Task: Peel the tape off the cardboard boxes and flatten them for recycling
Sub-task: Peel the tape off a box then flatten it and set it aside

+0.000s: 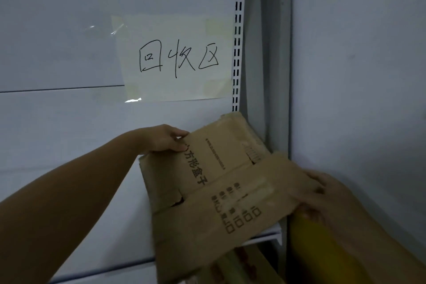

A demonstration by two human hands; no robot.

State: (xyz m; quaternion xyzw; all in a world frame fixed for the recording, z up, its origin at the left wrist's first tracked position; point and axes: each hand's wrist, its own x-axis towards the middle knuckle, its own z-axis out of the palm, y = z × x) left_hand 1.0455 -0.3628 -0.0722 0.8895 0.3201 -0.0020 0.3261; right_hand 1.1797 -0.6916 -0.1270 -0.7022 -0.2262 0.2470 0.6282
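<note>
White shelf (268, 235), front edge just showing low right, flattened cardboard boxes (214, 163) on it, tucked into the back right corner, front one overhanging the edge.

L arm bare, stretched fwd and up from lower left, wrist about straight. L hand (167, 138) grips top-left corner of rear flattened brown cardboard box (207, 157), fingers curled round its edge. R forearm bare, comes in from lower right. R hand (320, 191) holds right edge of front flattened brown cardboard box (230, 214), fingers over its face; detail blurred.
</note>
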